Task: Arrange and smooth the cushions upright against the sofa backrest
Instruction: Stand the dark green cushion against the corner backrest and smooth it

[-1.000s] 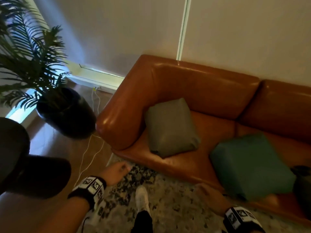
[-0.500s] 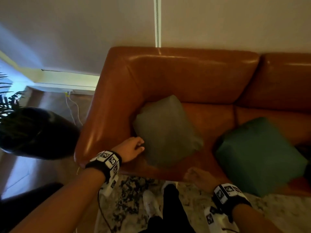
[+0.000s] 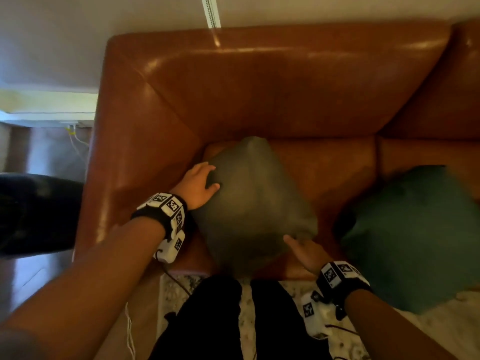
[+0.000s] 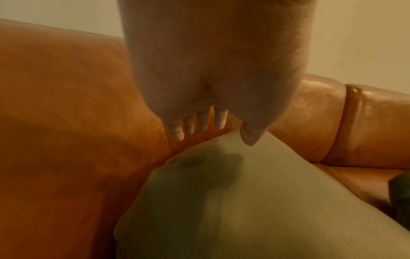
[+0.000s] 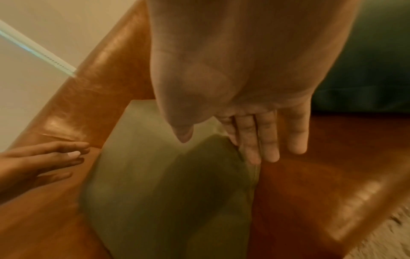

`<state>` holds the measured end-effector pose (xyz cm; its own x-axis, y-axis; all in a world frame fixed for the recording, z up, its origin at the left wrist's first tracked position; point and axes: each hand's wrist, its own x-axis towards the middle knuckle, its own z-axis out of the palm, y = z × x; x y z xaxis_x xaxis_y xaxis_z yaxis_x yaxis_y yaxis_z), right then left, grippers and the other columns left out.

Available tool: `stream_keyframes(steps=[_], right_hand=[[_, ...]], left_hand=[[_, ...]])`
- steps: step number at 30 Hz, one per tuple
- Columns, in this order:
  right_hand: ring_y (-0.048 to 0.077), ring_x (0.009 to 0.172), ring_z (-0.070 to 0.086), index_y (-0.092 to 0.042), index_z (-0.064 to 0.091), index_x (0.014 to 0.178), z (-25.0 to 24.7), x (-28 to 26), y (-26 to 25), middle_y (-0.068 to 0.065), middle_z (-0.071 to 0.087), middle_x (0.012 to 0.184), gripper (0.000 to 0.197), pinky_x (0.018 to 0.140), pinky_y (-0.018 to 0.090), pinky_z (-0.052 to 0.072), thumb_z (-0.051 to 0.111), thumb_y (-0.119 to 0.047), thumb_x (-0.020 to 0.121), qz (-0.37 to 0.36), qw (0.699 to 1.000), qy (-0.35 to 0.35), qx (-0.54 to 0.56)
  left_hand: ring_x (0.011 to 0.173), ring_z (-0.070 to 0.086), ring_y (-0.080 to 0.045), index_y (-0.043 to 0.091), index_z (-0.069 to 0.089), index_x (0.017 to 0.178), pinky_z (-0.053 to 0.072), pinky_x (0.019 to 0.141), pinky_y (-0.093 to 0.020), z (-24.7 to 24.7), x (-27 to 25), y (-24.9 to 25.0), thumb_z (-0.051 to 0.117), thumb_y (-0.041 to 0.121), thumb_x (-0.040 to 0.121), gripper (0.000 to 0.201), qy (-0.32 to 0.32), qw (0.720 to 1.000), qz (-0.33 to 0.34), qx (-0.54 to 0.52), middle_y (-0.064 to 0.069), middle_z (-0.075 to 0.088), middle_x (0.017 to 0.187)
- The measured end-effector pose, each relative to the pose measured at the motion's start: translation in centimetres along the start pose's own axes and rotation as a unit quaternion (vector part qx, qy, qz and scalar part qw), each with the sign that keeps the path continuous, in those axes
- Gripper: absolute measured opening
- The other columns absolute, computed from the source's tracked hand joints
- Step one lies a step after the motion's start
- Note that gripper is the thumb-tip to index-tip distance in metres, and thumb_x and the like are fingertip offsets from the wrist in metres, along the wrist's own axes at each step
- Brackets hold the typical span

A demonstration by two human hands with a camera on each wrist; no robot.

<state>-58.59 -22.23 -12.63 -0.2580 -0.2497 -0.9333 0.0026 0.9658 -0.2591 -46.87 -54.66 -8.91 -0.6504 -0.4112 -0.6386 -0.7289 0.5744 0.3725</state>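
Observation:
An olive-grey cushion (image 3: 254, 203) lies on the seat of the tan leather sofa, in the corner by the armrest (image 3: 124, 165) and below the backrest (image 3: 272, 87). My left hand (image 3: 211, 178) rests at its left edge, fingers straight, thumb over the fabric; the left wrist view shows the hand (image 4: 213, 135) above the cushion (image 4: 244, 201). My right hand (image 3: 298, 245) touches the near right corner. In the right wrist view its straight fingers (image 5: 268, 140) lie along the cushion's (image 5: 155, 175) right seam. A teal cushion (image 3: 410, 237) lies flat on the seat to the right.
A black plant pot (image 3: 33, 211) stands on the wooden floor left of the armrest, with white cables (image 3: 75, 141) by the wall. A patterned rug (image 3: 428, 333) lies in front of the sofa under my legs (image 3: 220, 320).
I have stepped closer to the sofa. Both hands moved forward from the front edge to the olive cushion, the left along its left side, the right up to its near right corner.

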Motion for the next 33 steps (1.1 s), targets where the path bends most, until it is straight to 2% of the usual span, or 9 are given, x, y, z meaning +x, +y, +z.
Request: stream_keyframes(steps=[4, 8, 11, 13, 17, 25, 29, 31, 33], right_hand=[[0.036, 0.145, 0.043, -0.014, 0.033, 0.160, 0.5, 1.6, -1.0, 0.014, 0.040, 0.162, 0.095, 0.118, 0.040, 0.034, 0.045, -0.078, 0.091, 0.040, 0.995, 0.015, 0.094], [0.037, 0.146, 0.041, -0.009, 0.013, 0.164, 2.2, 2.8, -2.0, 0.012, 0.033, 0.165, 0.145, 0.119, 0.046, 0.037, 0.064, -0.093, 0.059, 0.092, 0.963, 0.070, 0.245], [0.039, 0.137, 0.050, -0.008, 0.010, 0.162, 3.6, 3.8, -3.3, 0.012, 0.042, 0.157, 0.146, 0.110, 0.051, 0.046, 0.078, -0.083, 0.057, 0.154, 0.920, 0.102, 0.346], [0.036, 0.126, 0.058, -0.006, 0.023, 0.157, 4.1, 4.0, -3.9, 0.011, 0.054, 0.144, 0.146, 0.105, 0.049, 0.051, 0.083, -0.082, 0.047, 0.165, 0.904, 0.118, 0.378], [0.035, 0.128, 0.058, -0.007, 0.032, 0.151, 3.8, 3.0, -3.9, 0.009, 0.056, 0.142, 0.125, 0.106, 0.043, 0.049, 0.085, -0.072, 0.059, 0.146, 0.912, 0.166, 0.345], [0.039, 0.128, 0.057, -0.018, 0.033, 0.153, -1.0, 1.3, -5.6, 0.013, 0.057, 0.146, 0.089, 0.109, 0.049, 0.047, 0.064, -0.067, 0.087, 0.085, 0.972, 0.167, 0.140], [0.038, 0.136, 0.052, -0.015, 0.025, 0.159, -0.9, 2.2, -6.2, 0.013, 0.047, 0.155, 0.090, 0.110, 0.044, 0.044, 0.057, -0.067, 0.093, 0.077, 0.983, 0.130, 0.104], [0.039, 0.138, 0.050, -0.013, 0.023, 0.160, -1.2, 3.1, -5.7, 0.015, 0.044, 0.156, 0.093, 0.111, 0.044, 0.041, 0.054, -0.069, 0.093, 0.108, 0.975, 0.137, 0.134], [0.041, 0.141, 0.046, -0.012, 0.024, 0.159, -2.1, 4.2, -5.2, 0.017, 0.040, 0.160, 0.097, 0.116, 0.048, 0.038, 0.053, -0.073, 0.089, 0.104, 0.961, 0.193, 0.166]], left_hand=[[0.160, 0.002, -0.025, 0.021, 0.008, 0.166, 0.010, 0.129, -0.042, -0.4, 3.9, 0.2, 0.053, 0.055, 0.101, 0.086, -0.019, 1.000, -0.010, 0.016, -0.002, -0.002, 0.174], [0.160, -0.007, -0.026, 0.021, -0.005, 0.166, 0.006, 0.129, -0.048, -0.2, 6.8, -0.1, 0.052, 0.070, 0.094, 0.104, -0.074, 0.996, -0.030, 0.042, -0.004, -0.010, 0.173], [0.159, 0.013, -0.028, 0.024, 0.000, 0.166, 0.018, 0.128, -0.048, 0.6, 7.3, -0.8, 0.046, 0.077, 0.091, 0.103, -0.111, 0.993, -0.041, 0.021, -0.004, 0.005, 0.174], [0.152, 0.032, -0.031, 0.027, 0.010, 0.165, 0.030, 0.123, -0.050, 0.7, 6.7, -1.1, 0.047, 0.078, 0.091, 0.098, -0.097, 0.995, -0.024, -0.001, -0.006, 0.024, 0.169], [0.138, 0.049, -0.032, 0.025, 0.034, 0.155, 0.042, 0.113, -0.049, 0.3, 3.6, -1.2, 0.055, 0.070, 0.092, 0.080, -0.077, 0.995, -0.028, -0.053, -0.008, 0.048, 0.154], [0.139, 0.051, -0.032, 0.011, 0.035, 0.154, 0.041, 0.113, -0.039, 4.5, -4.0, -5.9, 0.052, 0.071, 0.093, 0.087, -0.179, 0.953, -0.185, -0.162, -0.011, 0.049, 0.154], [0.132, 0.058, -0.024, 0.015, 0.048, 0.148, 0.044, 0.115, -0.045, 7.3, -5.7, -8.0, 0.047, 0.101, 0.064, 0.120, -0.267, 0.915, -0.204, -0.221, -0.004, 0.057, 0.150], [0.132, 0.059, -0.028, 0.015, 0.051, 0.148, 0.043, 0.115, -0.045, 7.2, -5.0, -7.8, 0.039, 0.093, 0.079, 0.105, -0.277, 0.920, -0.207, -0.183, -0.008, 0.058, 0.149], [0.136, 0.054, -0.034, 0.011, 0.043, 0.152, 0.041, 0.115, -0.043, 6.1, -3.8, -7.1, 0.034, 0.082, 0.092, 0.094, -0.207, 0.948, -0.215, -0.111, -0.014, 0.052, 0.152]])
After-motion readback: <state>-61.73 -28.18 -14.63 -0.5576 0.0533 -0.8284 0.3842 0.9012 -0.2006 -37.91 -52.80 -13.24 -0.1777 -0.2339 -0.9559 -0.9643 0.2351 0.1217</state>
